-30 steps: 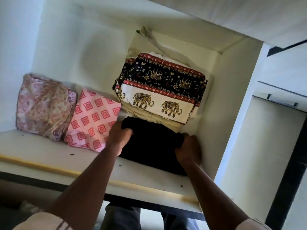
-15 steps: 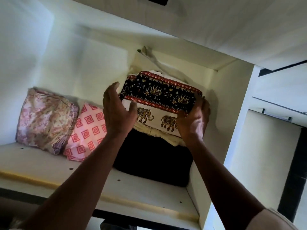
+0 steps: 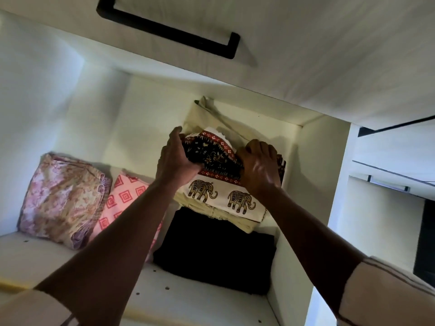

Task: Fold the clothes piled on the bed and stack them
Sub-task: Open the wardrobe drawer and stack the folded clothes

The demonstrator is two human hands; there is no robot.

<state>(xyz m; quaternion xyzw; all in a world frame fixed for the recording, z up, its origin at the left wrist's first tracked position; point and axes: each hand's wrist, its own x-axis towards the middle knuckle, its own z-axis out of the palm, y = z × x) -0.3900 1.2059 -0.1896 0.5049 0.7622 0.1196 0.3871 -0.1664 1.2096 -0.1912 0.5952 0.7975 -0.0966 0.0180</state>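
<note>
Change: both hands have been lifted from the black fold [image 3: 211,252] at the shelf's [image 3: 200,297] front edge and closed on the elephant cloth [image 3: 221,196] above it.
Left hand [image 3: 175,158]: curled round the left end of the cloth's dark band.
Right hand [image 3: 259,168]: fingers hooked over the band's right end, gripping it.
Meaning: the black fold is judged placed. The top piece is probably being squared (it overhangs the black fold).
Stack: kept in the shelf's right rear corner, the elephant cloth on cream pieces [image 3: 244,225].
Around: a pink cloth [image 3: 124,196] and a floral bundle [image 3: 61,198] are propped toward the left edge.
In the way: the side wall [image 3: 313,172] is crowded by the right hand.
</note>
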